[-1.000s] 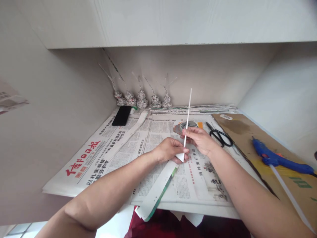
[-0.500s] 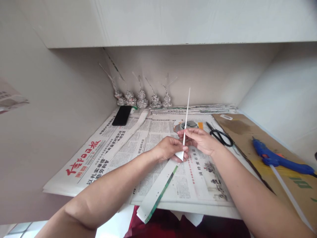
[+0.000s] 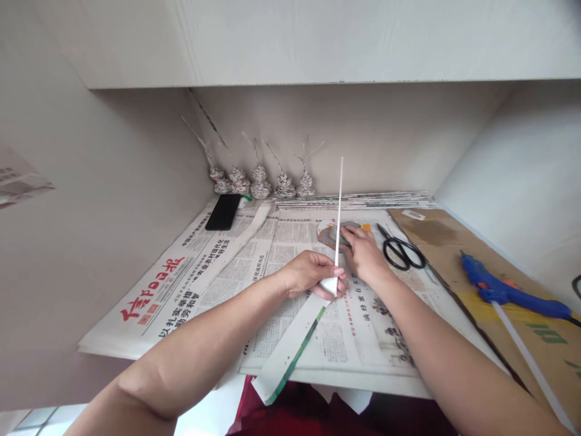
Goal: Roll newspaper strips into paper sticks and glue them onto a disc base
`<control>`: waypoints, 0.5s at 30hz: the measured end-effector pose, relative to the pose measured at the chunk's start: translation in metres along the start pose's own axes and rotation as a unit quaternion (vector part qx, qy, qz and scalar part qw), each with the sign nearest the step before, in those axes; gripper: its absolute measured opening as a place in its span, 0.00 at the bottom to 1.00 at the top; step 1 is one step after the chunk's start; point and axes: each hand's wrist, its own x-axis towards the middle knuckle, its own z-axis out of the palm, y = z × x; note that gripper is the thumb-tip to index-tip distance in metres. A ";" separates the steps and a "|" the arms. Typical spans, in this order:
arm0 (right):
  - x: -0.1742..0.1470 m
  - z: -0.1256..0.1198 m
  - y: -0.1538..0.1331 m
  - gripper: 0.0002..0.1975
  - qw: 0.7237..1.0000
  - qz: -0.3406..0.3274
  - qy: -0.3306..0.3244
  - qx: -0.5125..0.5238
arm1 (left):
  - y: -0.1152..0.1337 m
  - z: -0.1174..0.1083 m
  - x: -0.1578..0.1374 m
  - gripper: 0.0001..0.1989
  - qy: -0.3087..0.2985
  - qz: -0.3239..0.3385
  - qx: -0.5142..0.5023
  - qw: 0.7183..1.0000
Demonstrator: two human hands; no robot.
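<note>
My left hand [image 3: 315,274] is closed around the lower end of a thin white rolled paper tube [image 3: 339,212], which points up and away from me. From that end a white paper strip [image 3: 290,357] with a green edge hangs down over the table's front edge. My right hand [image 3: 363,248] reaches past the tube. Its outstretched fingers rest on a grey folded cloth-like pad [image 3: 338,235], whose exact kind I cannot make out. The pad lies on a small printed piece on the newspaper [image 3: 290,242].
Black-handled scissors [image 3: 403,249] lie right of my right hand. A blue glue gun [image 3: 508,293] rests on cardboard [image 3: 436,233]. At the back are several woven paper gourds [image 3: 261,181] and a bundle of paper tubes [image 3: 363,200]. A black phone [image 3: 223,212] lies left, below an overhanging panel [image 3: 318,42].
My right hand has let go of the paper tube and moved forward onto the grey pad. The tube's top has tilted slightly left. My left hand keeps its hold.
</note>
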 end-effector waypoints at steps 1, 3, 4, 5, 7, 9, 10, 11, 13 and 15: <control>0.000 0.002 0.002 0.23 0.999 0.006 -0.009 -0.039 | 0.000 0.000 0.000 0.21 -0.001 -0.002 0.000 1.000; 0.001 0.006 0.003 0.24 0.995 0.033 -0.014 -0.089 | 0.000 0.001 0.000 0.20 -0.001 -0.004 0.001 1.000; 0.003 0.007 0.002 0.25 0.993 0.048 -0.011 -0.106 | -0.001 0.001 0.000 0.19 0.000 -0.004 0.003 1.000; 0.004 0.008 0.002 0.25 0.991 0.060 -0.008 -0.119 | -0.001 0.001 0.000 0.19 0.000 -0.002 0.005 1.000; 0.006 0.006 0.000 0.23 0.988 0.072 -0.005 -0.134 | -0.002 0.001 0.001 0.18 -0.004 0.001 0.008 1.000; 0.009 0.003 -0.001 0.19 0.988 0.067 -0.007 -0.135 | -0.002 0.001 0.001 0.18 -0.009 0.003 0.008 1.000; 0.010 0.002 -0.001 0.18 0.989 0.064 -0.007 -0.133 | -0.002 0.001 0.001 0.18 -0.011 0.004 0.007 1.000; 0.010 0.000 -0.002 0.17 0.989 0.061 -0.006 -0.131 | -0.002 0.001 0.000 0.18 -0.012 0.005 0.005 1.000; 0.011 -0.003 -0.002 0.16 0.990 0.059 0.003 -0.127 | -0.001 0.002 0.000 0.19 -0.011 0.005 0.005 1.000; 0.011 -0.004 -0.002 0.15 0.991 0.060 0.015 -0.122 | -0.001 0.003 0.000 0.19 -0.007 0.005 0.005 1.000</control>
